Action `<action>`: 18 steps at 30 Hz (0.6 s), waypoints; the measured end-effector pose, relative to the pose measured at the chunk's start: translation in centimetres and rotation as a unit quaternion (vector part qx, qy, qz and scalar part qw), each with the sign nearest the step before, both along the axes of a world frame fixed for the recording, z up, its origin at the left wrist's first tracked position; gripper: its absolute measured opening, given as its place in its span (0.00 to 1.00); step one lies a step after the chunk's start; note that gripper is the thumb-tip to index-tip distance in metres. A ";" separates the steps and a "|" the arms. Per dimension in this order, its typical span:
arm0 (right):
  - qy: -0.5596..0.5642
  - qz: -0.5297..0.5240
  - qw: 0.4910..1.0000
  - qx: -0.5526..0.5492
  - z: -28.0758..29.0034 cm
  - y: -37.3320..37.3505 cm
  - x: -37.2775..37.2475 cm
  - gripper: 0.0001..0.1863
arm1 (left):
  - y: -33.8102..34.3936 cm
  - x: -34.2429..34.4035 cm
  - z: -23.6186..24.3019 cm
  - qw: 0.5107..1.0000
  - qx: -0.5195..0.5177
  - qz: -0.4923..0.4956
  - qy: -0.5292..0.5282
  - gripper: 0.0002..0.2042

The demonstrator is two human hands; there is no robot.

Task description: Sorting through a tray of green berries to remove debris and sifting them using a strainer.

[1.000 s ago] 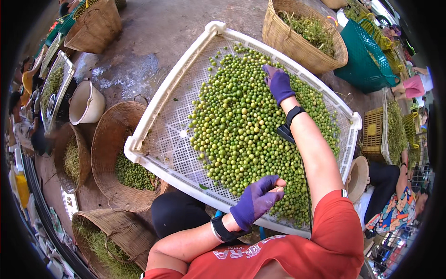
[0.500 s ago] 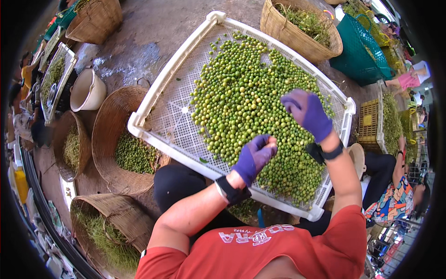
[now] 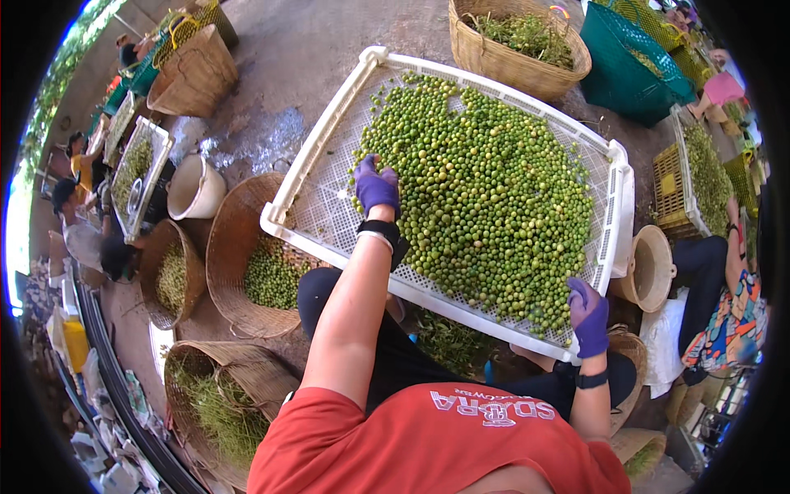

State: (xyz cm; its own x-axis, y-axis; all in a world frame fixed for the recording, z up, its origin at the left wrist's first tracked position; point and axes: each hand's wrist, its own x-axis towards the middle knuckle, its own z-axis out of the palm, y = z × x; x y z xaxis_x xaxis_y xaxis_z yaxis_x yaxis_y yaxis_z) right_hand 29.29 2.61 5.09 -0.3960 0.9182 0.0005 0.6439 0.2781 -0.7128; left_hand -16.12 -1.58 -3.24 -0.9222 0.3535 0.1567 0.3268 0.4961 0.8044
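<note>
A white plastic mesh tray [image 3: 322,198] lies across my lap. Small round green fruits [image 3: 485,189], some yellowish, cover most of it except a strip on the left. My left hand [image 3: 377,188], in a purple glove, is at the left edge of the fruits, its curved fingers slightly apart and nothing visible in them. At the near right corner, my purple-gloved right hand [image 3: 588,319] is closed over the tray's rim; part of its grip is hidden. Dark bands circle both wrists.
Left of the tray stand a wicker basket [image 3: 220,247] with green fruits and a pale bucket [image 3: 197,188]. A basket of stems [image 3: 527,70] and a green woven bag [image 3: 621,70] stand beyond it. Another bucket [image 3: 650,267] and a seated person [image 3: 728,321] are at the right.
My left hand has moved left and away from me to the edge of the fruits. My right hand has come from above the fruits to the near right corner. The whole view has shifted.
</note>
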 end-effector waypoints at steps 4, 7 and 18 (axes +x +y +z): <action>-0.017 -0.028 0.999 0.015 -2.0 -2.5 2.3 0.14 | 5.0 -1.8 0.7 0.993 -0.119 -0.006 0.009 0.26; -0.020 -0.009 1.000 -0.014 -2.5 -2.7 2.4 0.14 | 6.4 -7.1 -2.8 0.958 -0.276 -0.074 0.033 0.29; -0.129 -0.076 0.985 0.083 -4.8 -0.3 6.8 0.07 | 7.5 -8.5 -4.4 0.945 -0.265 -0.157 0.109 0.11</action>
